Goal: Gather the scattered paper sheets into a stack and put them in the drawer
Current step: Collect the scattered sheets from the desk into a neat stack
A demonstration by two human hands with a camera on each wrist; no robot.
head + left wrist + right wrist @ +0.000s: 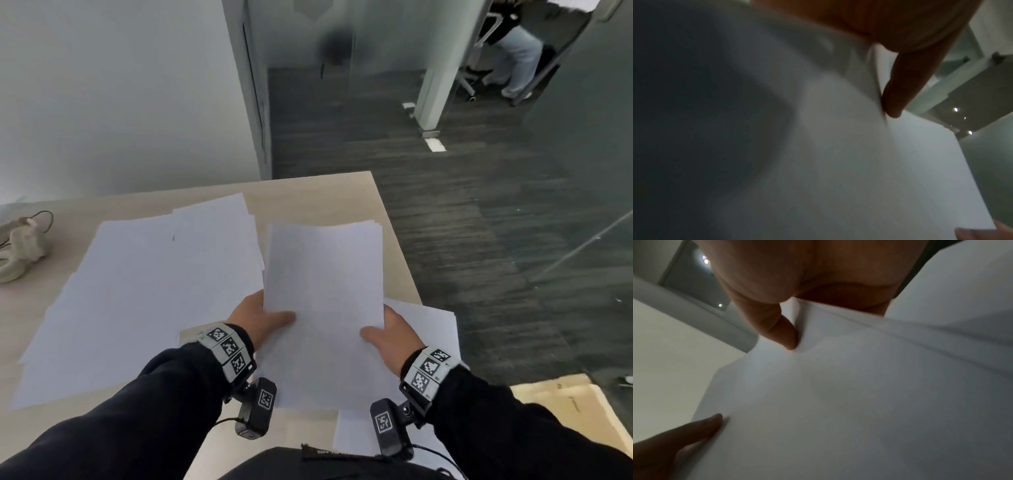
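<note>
Here, the left hand [257, 317] grips the near left edge of a stack of sheets [325, 274], its thumb [279, 317] lying on top while the other fingers curl out of sight beneath. The right hand [390, 334] grips the near right edge likewise, thumb [371, 333] on top. In the left wrist view a finger [898, 97] presses the paper's edge; in the right wrist view the thumb [785, 335] does the same, though both views are blurred and the hidden fingers can only be presumed folded under. The held stack is lifted and tilted above the desk [308, 192], over its right part. More loose sheets [147, 294] lie spread flat on the desk to the left, and some [431, 325] poke out beneath the right hand. A coiled pale cable [19, 253] rests at the desk's far left. Beyond lies dark carpet [411, 205].
</note>
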